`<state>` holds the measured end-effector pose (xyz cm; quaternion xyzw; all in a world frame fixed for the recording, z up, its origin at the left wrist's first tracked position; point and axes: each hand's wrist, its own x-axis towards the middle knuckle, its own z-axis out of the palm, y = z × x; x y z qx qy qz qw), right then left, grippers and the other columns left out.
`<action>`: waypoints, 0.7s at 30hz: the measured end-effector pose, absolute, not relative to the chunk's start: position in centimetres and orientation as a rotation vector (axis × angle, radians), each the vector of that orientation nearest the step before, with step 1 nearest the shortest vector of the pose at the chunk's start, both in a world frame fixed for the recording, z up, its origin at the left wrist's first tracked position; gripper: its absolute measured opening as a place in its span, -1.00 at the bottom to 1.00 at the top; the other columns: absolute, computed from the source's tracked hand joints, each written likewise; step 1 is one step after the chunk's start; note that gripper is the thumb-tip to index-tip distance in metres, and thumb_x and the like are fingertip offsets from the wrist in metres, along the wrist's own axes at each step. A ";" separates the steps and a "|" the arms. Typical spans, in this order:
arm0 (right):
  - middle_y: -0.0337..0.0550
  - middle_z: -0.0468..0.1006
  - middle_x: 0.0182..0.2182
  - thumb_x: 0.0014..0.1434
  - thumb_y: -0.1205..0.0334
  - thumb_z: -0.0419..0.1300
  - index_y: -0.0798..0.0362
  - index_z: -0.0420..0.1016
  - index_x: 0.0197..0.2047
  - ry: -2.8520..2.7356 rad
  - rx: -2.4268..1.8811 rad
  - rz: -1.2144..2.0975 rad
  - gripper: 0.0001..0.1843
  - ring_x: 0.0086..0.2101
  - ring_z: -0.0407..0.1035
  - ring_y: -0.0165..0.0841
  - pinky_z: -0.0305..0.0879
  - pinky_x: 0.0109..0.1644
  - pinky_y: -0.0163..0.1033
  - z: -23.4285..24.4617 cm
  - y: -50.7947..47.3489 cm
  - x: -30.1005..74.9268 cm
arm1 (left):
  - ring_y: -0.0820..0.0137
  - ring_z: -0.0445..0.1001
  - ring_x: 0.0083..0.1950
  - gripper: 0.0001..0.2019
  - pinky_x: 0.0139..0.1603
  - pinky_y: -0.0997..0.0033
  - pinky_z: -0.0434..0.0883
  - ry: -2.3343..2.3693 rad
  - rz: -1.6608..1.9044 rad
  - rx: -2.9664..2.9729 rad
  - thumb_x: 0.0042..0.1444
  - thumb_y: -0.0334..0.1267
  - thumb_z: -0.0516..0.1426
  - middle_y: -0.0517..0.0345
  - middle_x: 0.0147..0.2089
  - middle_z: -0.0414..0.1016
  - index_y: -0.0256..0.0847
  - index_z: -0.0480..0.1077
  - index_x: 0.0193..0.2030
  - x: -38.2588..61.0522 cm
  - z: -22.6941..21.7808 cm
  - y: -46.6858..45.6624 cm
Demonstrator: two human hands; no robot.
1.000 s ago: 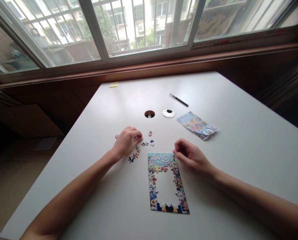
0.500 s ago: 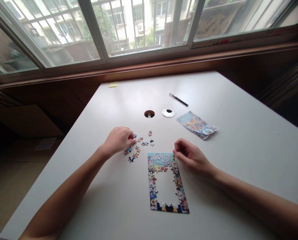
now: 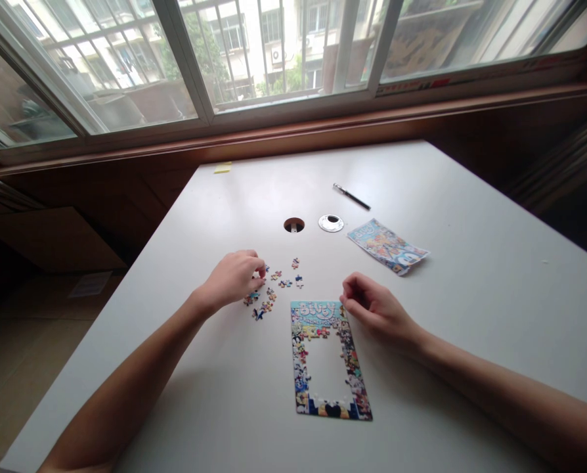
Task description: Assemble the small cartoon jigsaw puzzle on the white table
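Note:
My left hand is over the left side of a group of loose jigsaw pieces. Its thumb and fingers are curled into a pinch; whatever lies between them is too small and too covered to make out. My right hand rests on the table with its fingers closed, the fingertips by the top right corner of a part-assembled jigsaw puzzle. What that hand holds, if anything, is hidden. The puzzle lies flat, a colourful border with a title along its top, and white tabletop shows through its middle.
Beyond my right hand lies a creased printed picture sheet. A black pen is farther back. The white table has a round hole, with a silver ring cover beside it. Yellow tape marks the far edge, below the windows.
The fingers of my left hand have shifted slightly over the loose pieces. My right hand, the puzzle and the picture sheet have stayed in place.

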<state>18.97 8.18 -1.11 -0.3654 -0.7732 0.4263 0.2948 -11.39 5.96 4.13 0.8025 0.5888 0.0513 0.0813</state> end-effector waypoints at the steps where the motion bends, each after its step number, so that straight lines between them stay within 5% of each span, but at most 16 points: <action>1: -0.30 0.24 -0.49 0.23 0.28 0.09 0.00 0.19 -0.35 -2.057 -0.972 1.133 -0.86 -0.46 0.13 -0.41 0.11 -0.39 -0.28 -1.1 8.2 19.0 | 0.33 0.46 -0.20 -0.84 -0.20 0.36 0.33 1.746 0.184 2.406 0.15 -0.27 0.11 0.08 -0.21 0.54 -0.14 0.54 -0.28 -11.5 4.2 6.0; 15: -0.30 0.24 -0.48 0.24 0.29 0.09 0.00 0.19 -0.34 -2.052 -0.970 1.142 -0.87 -0.46 0.13 -0.41 0.10 -0.40 -0.28 -1.3 8.2 19.0 | 0.36 0.46 -0.30 -0.91 -0.34 0.42 0.22 1.854 -0.015 2.353 0.04 -0.16 0.24 0.20 -0.29 0.56 -0.06 0.57 -0.34 -14.1 5.5 6.4; 21: -0.30 0.25 -0.48 0.23 0.29 0.10 0.00 0.19 -0.34 -2.062 -0.974 1.133 -0.87 -0.46 0.14 -0.41 0.11 -0.40 -0.28 -1.3 8.2 19.0 | 0.39 0.45 -0.32 -0.82 -0.33 0.41 0.23 1.742 0.054 2.412 0.16 -0.16 0.17 0.15 -0.31 0.55 -0.11 0.56 -0.39 -13.6 5.3 6.5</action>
